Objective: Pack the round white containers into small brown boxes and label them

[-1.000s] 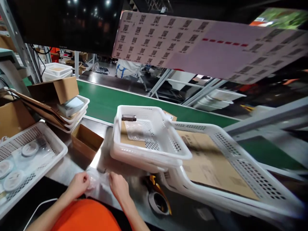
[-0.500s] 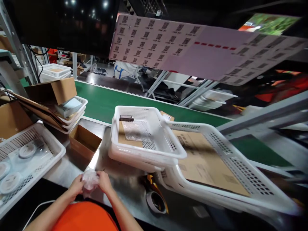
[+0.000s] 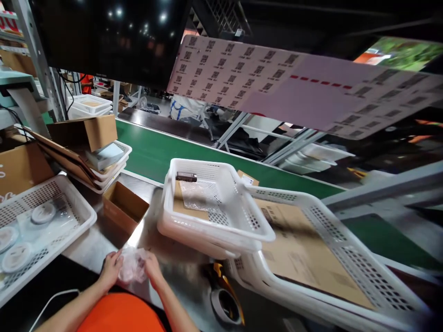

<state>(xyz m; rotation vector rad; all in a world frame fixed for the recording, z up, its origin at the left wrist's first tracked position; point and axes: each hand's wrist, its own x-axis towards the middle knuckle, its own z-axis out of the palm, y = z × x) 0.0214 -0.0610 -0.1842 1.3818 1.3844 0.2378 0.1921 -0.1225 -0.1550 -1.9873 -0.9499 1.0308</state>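
Between my hands is a crumpled bundle of clear plastic wrap (image 3: 132, 265), held low over the metal table's front edge. My left hand (image 3: 111, 267) grips its left side with bent fingers. On its right side, my right hand (image 3: 151, 266) pinches the plastic. Whatever the wrap may contain cannot be made out. Just beyond the bundle stands an open small cardboard box (image 3: 125, 208). A tape dispenser with a roll of tape (image 3: 225, 305) lies to the right of my right hand.
A white basket (image 3: 78, 196) with round white-lidded containers stands at left. Stacked white baskets (image 3: 211, 226) hold a small dark item and bubble wrap. A larger basket (image 3: 311, 299) with flat cardboard is at right. Behind runs a green conveyor belt (image 3: 148, 145); a monitor (image 3: 104, 41) hangs above.
My hands have moved slightly apart, and the plastic bundle between them looks wider and looser. The whole view has shifted a little, with the surroundings lower and further right.
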